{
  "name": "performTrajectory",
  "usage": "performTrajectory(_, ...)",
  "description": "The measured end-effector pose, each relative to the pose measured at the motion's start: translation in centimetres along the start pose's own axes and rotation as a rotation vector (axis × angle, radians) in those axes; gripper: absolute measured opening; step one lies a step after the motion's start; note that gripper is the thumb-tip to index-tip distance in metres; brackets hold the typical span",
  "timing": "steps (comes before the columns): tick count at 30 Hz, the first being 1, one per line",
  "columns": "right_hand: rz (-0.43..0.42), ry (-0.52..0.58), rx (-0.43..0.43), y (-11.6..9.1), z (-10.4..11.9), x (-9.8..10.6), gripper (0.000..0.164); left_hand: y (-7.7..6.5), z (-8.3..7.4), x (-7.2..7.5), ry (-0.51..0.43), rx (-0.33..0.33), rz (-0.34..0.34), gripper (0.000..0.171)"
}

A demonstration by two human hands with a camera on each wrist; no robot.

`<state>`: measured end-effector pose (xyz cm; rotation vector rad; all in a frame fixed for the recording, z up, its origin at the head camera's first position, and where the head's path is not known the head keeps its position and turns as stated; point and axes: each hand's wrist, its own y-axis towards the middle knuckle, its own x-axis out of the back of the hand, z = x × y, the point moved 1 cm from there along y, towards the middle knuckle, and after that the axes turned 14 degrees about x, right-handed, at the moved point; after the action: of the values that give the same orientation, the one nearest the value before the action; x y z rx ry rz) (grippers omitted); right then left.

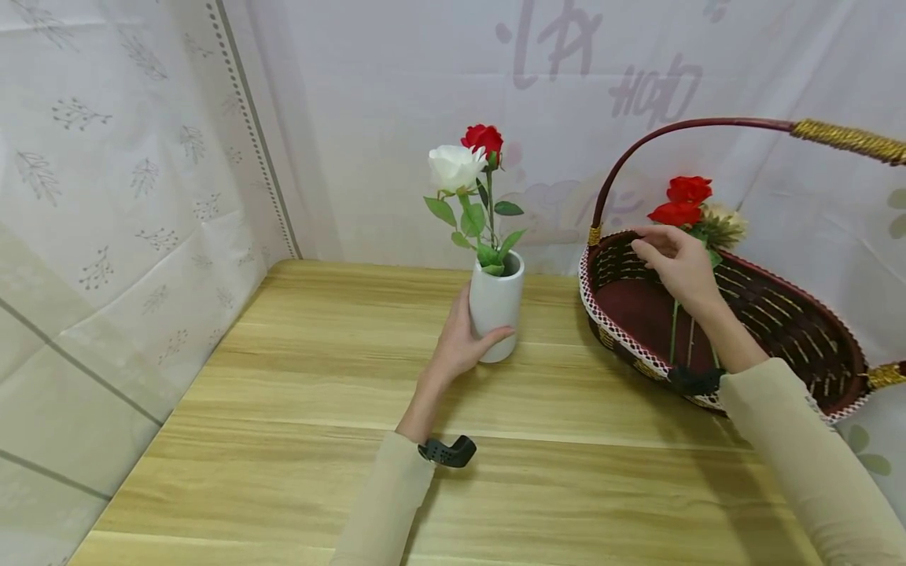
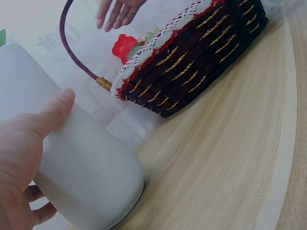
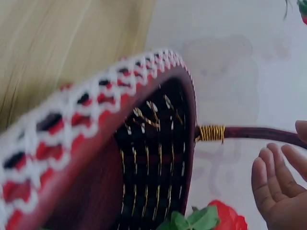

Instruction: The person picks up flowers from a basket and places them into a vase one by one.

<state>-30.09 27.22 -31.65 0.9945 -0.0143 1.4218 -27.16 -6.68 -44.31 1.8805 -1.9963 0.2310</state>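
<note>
A white vase (image 1: pixel 501 310) stands on the wooden table, holding a white rose (image 1: pixel 455 167) and a red rose (image 1: pixel 483 140) with green leaves. My left hand (image 1: pixel 458 339) grips the vase from its left side, thumb across the front; the left wrist view shows the thumb (image 2: pixel 60 103) against its smooth wall. Over the woven basket (image 1: pixel 614 344) hovers my right hand (image 1: pixel 681 266), fingers loosely bent and nothing between them. Just behind it, red roses (image 1: pixel 681 206) and a cream flower (image 1: pixel 723 226) lean in the basket, their stems partly hidden by the right arm.
The basket's tall arched handle (image 1: pixel 654 135), wrapped in gold cord, rises above the right hand. White lace trims the basket rim (image 3: pixel 72 122). A printed white cloth (image 1: pixel 354 141) hangs behind the table (image 1: pixel 297 440), another along the left.
</note>
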Motion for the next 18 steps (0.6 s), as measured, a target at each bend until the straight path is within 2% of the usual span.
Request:
performTrajectory(11, -0.005, -0.055, -0.066, -0.3, -1.6, 2.3, 0.049, 0.0, 0.0, 0.0, -0.023, -0.003, 0.014, 0.099)
performTrajectory(18, -0.013, -0.102, -0.146, -0.5, -2.9, 3.4, 0.053, -0.1, -0.1, 0.0, -0.021, 0.008, 0.011, 0.100)
